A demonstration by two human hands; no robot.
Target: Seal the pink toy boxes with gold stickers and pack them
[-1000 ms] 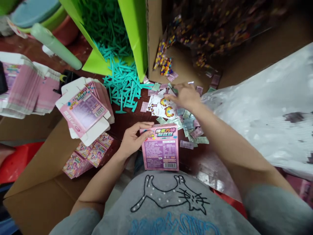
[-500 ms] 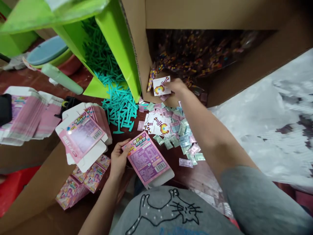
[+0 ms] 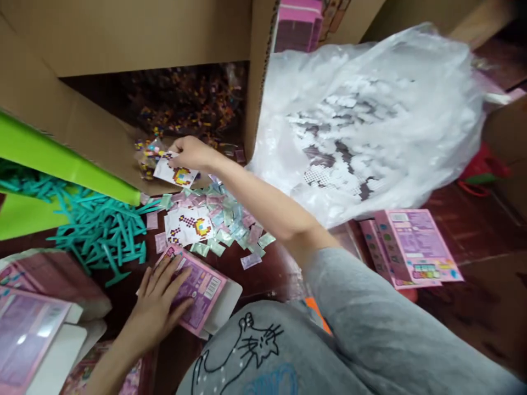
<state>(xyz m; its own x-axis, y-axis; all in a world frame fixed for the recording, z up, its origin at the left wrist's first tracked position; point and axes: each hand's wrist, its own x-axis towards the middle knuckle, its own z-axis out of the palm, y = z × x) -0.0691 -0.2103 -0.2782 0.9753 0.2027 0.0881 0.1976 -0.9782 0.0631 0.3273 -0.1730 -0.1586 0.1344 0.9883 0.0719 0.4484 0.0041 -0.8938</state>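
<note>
My right hand (image 3: pixel 191 152) pinches a white card (image 3: pixel 176 174) printed with a pixel pattern, at the mouth of a large cardboard carton (image 3: pixel 156 33). A clear bag of small coloured pieces (image 3: pixel 147 159) lies against the card's left side; whether my fingers also grip it I cannot tell. My left hand (image 3: pixel 162 296) rests on a pink box (image 3: pixel 201 288) with its fingers spread flat. The box's white end flap sticks out on the right. More pattern cards (image 3: pixel 187 225) lie between the hands, beside many small pink, green and blue sachets (image 3: pixel 230 219).
Teal plastic T-shaped sticks (image 3: pixel 107 227) spill from a green container (image 3: pixel 74 153) on the left. Flattened pink boxes (image 3: pixel 37 329) are stacked at lower left. A clear plastic bag of white pieces (image 3: pixel 370 120) bulges at right, near upright pink boxes (image 3: pixel 420 247).
The view has swung to the right. My left hand has gone from gripping the box's corner to lying across its face. My right hand still holds the card, now against the bag of pieces.
</note>
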